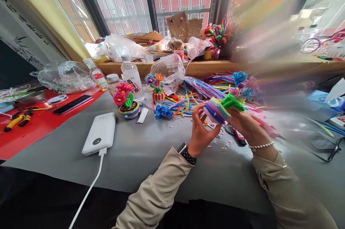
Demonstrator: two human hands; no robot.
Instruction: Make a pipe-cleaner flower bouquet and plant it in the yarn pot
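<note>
Both hands hold a small flower pot (215, 111) wrapped in rainbow pipe cleaners, tipped on its side above the table. My left hand (201, 132), with a dark watch strap at the wrist, grips the pot's base and lower side. Around the rim, by the green pipe-cleaner leaves (232, 102), my right hand (246, 124) is closed, its fingers partly hidden. Blue pipe-cleaner flowers (239, 78) stick out from the pot toward the upper right. Below lie scissors (220, 132) and white foam crumbs (228, 145).
A pink-flowered pot (129, 110) and a striped flower pot (158, 94) stand at the back. Loose pipe cleaners (202, 87) are heaped there. A white power bank (99, 133) with a cable, bottles (132, 78) and pliers (20, 119) are on the left. The right side is blurred.
</note>
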